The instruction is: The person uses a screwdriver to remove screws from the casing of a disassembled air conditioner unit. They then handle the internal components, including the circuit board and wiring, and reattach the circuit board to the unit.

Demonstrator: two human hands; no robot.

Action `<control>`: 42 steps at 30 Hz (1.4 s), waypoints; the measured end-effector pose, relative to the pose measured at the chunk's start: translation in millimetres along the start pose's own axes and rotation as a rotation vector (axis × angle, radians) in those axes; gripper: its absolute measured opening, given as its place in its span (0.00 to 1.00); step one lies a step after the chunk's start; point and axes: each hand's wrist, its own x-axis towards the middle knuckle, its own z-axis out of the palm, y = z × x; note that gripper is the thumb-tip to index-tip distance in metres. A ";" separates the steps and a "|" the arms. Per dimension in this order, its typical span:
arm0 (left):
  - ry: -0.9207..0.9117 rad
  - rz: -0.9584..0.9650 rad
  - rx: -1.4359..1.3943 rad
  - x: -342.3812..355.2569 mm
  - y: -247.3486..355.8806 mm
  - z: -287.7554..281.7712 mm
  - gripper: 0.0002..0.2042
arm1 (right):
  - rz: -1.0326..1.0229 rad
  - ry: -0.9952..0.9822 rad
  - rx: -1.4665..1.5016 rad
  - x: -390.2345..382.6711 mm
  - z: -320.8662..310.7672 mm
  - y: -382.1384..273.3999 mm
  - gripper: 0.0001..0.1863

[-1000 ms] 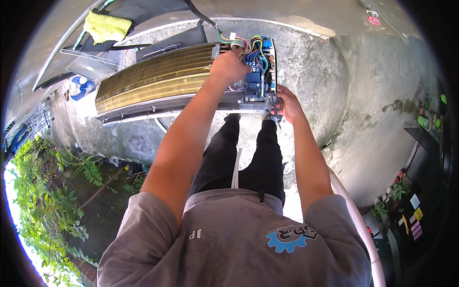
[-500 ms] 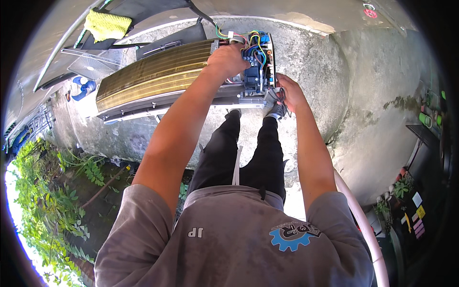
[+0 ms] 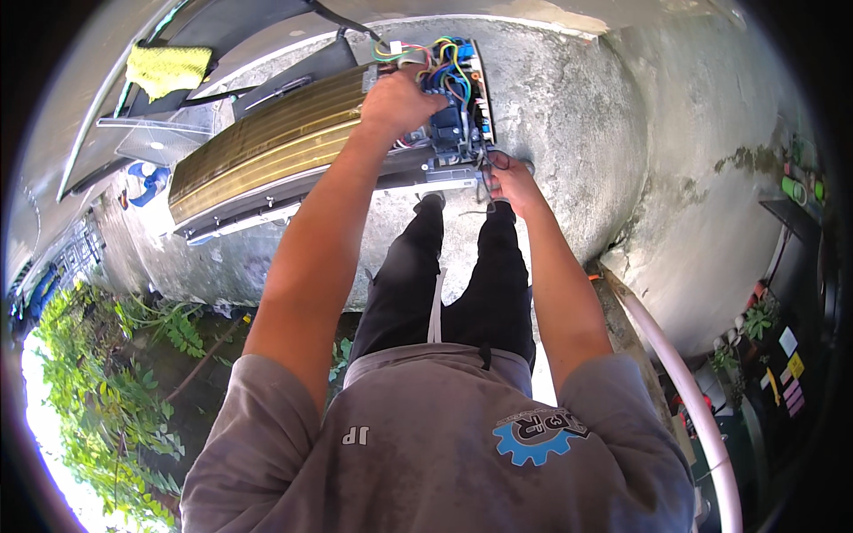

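Observation:
An air conditioner indoor unit (image 3: 275, 147) lies stripped of its cover, its brownish finned coil facing up. My left hand (image 3: 402, 105) grips the unit at its right end, the thumb against a black control box (image 3: 447, 124) and the fingers partly hidden beyond the coil's end. At the unit's near right corner, my right hand (image 3: 513, 182) has its fingers closed on a thin dark cable (image 3: 487, 178). Coloured wires (image 3: 458, 62) loop over the circuit board end, just past my left hand.
A yellow cloth (image 3: 169, 71) hangs over a dark panel at the back left. Below it are a clear plastic sheet-like part (image 3: 164, 140) and a blue fan blade (image 3: 147, 182). A pale pipe (image 3: 680, 373) runs along the right; plants (image 3: 98, 400) grow at the lower left.
The unit's right end and both hands have shifted left in view, partly as the view turned. My right hand has moved from the unit's end face to its near corner, by the cable.

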 end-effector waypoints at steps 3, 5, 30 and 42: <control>0.024 -0.022 0.007 -1.8 2.0 0.2 0.39 | -0.081 -0.034 0.030 -7.1 -6.8 3.7 0.14; 0.002 -0.023 -0.005 -1.0 2.9 -1.3 0.39 | -0.123 -0.062 0.095 -11.8 -9.8 5.6 0.17; 0.024 -0.004 0.069 -1.6 17.2 -2.9 0.34 | -0.409 0.395 -0.484 -23.0 15.5 -5.7 0.33; -0.003 0.061 0.131 -0.5 10.6 -4.7 0.36 | -0.543 0.227 -0.365 -11.7 0.6 -9.4 0.38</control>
